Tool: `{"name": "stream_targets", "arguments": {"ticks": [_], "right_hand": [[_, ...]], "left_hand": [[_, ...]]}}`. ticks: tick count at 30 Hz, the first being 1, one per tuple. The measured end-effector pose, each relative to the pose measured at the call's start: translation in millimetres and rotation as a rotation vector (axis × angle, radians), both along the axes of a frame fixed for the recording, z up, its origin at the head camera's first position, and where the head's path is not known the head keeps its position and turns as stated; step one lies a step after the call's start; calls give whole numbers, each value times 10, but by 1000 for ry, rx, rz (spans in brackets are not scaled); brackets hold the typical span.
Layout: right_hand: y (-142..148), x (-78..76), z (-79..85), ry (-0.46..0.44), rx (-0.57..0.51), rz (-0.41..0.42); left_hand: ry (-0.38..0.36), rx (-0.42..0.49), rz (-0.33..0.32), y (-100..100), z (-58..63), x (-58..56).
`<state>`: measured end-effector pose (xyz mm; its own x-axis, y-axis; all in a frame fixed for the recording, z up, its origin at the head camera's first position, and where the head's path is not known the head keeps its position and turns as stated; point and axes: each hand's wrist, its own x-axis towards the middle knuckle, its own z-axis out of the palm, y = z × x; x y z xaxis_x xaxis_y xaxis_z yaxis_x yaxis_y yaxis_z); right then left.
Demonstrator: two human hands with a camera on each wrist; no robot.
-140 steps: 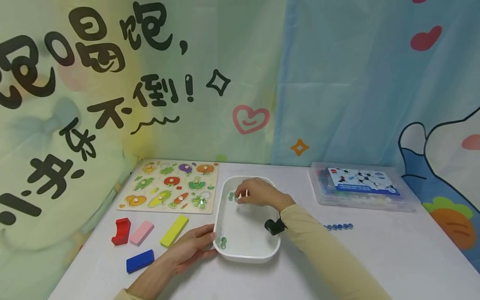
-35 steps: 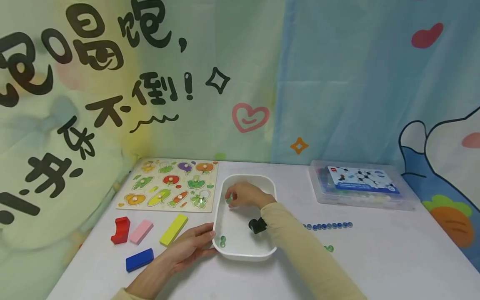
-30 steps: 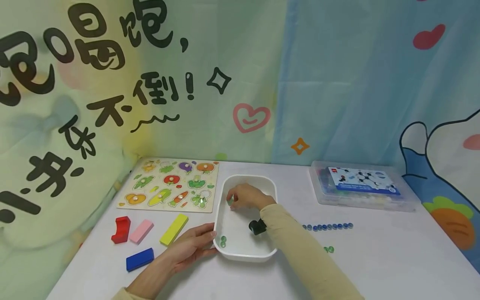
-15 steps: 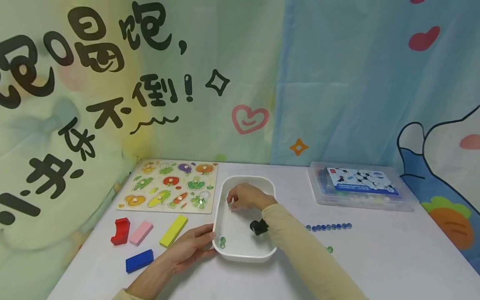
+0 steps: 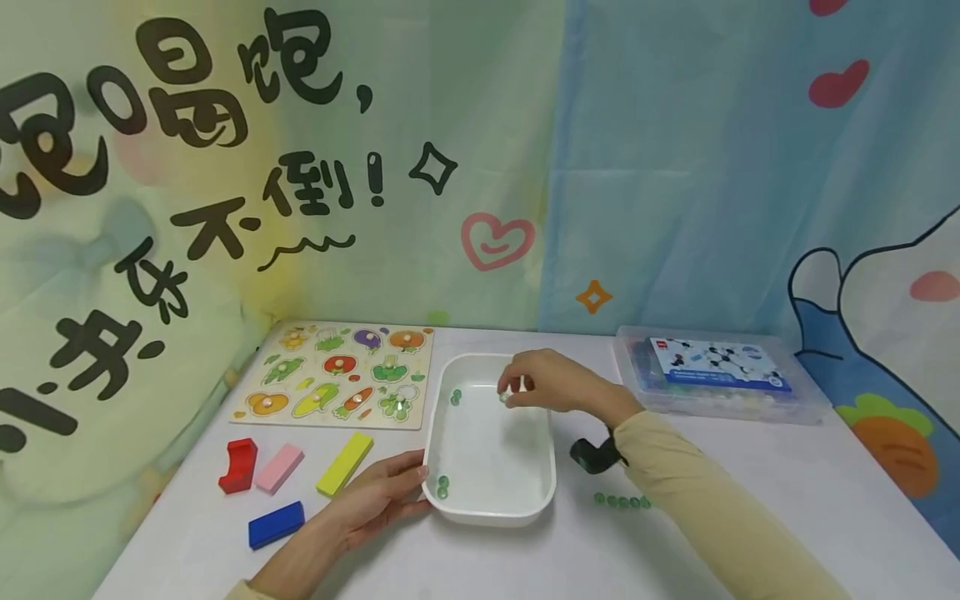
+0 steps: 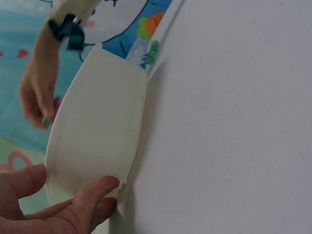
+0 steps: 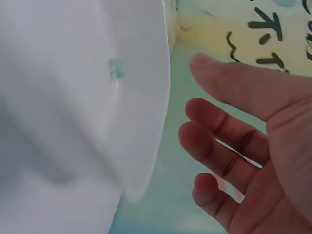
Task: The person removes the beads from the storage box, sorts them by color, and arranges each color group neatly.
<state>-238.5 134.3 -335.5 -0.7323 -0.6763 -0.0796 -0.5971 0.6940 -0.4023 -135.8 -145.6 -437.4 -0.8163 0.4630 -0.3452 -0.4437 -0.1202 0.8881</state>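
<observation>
My left hand [image 5: 386, 497] grips the left side of a white tray [image 5: 491, 508], thumb at the rim and fingers against the outer wall; the left wrist view shows this hand [image 6: 73, 209] close up. Over the tray's right rim, my right hand [image 5: 551, 382] pinches a green glass marble [image 5: 504, 397], also seen at its fingertips [image 6: 46, 120] in the left wrist view. Inside the tray lie two green marbles [image 5: 455, 397] near the far left corner and two more marbles [image 5: 443, 487] near the front left corner. In the right wrist view, the fingers [image 7: 226, 122] show no marble.
Several green marbles [image 5: 622, 501] form a row right of the tray. Blue marbles [image 6: 144, 61] show beyond it. A vegetable puzzle board [image 5: 333, 375] lies back left, with red [image 5: 238, 465], pink [image 5: 280, 468], yellow [image 5: 345, 464] and blue blocks [image 5: 276, 525] before it. A clear plastic case [image 5: 720, 371] sits back right.
My right hand has risen from the tray's far left corner and moved right with a green marble. Two marbles there are uncovered. The forearm now hides the blue row and reveals more green marbles.
</observation>
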Motion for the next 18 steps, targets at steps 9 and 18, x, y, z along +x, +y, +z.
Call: {"name": "stream_targets", "arguments": {"ticks": [9, 18], "right_hand": [[1191, 432, -180, 22, -86, -97], [1960, 818, -667, 6, -109, -245]], "left_hand": [[2, -15, 2, 11, 0, -8], [4, 1, -1, 9, -25, -10]]}}
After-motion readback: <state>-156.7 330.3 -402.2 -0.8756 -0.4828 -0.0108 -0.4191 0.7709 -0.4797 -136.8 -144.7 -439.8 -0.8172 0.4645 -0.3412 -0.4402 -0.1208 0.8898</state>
